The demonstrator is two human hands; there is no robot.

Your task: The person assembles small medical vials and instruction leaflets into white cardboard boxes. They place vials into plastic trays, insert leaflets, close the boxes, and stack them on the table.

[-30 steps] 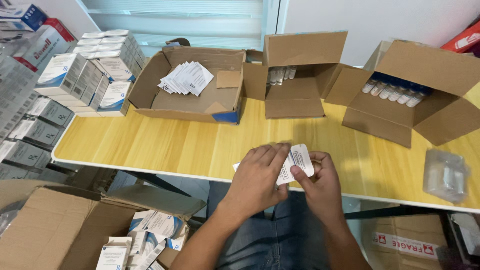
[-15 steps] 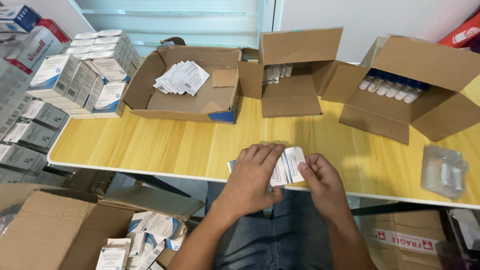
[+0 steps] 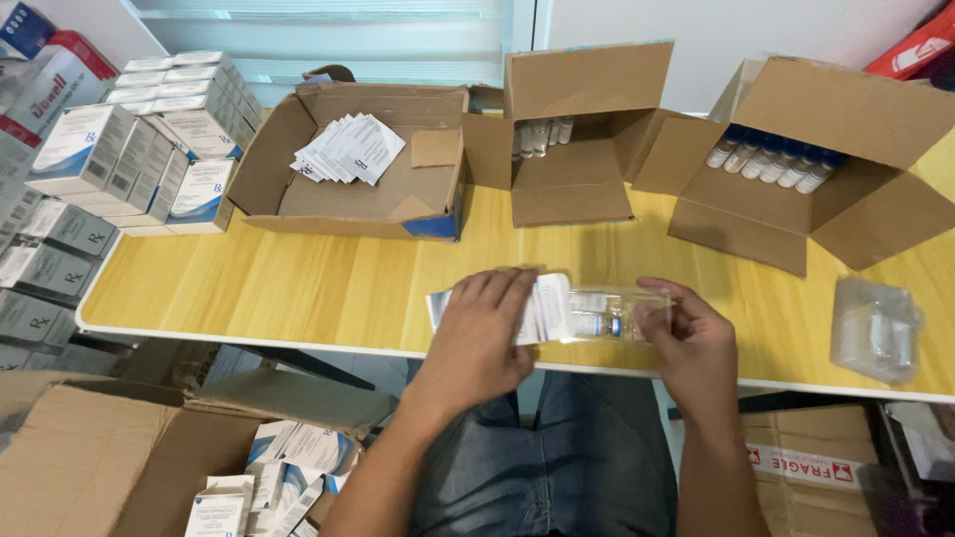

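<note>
Down at the near edge of the pale yellow wooden worktop [image 3: 298, 288], both hands meet over a clear plastic blister tray [image 3: 607, 314] that holds a small glass vial with a blue band. The left hand [image 3: 484, 338] lies palm down with its fingers pressed flat on a folded white paper leaflet [image 3: 542, 310], which sits against the left end of the tray. The right hand [image 3: 691, 343] pinches the tray's right end between thumb and fingers. Tray and leaflet rest on or just above the worktop; which one cannot be told.

Farther back stand three open brown cardboard boxes: a shallow one [image 3: 348, 199] with a fan of white leaflets, a middle one [image 3: 572, 139] with a few vials, and a right one [image 3: 796, 189] with a row of blue-capped vials. Stacked white and grey cartons [image 3: 149, 129] fill the left end. A crumpled clear plastic bag [image 3: 875, 328] lies at the right, well apart from the hands.
</note>
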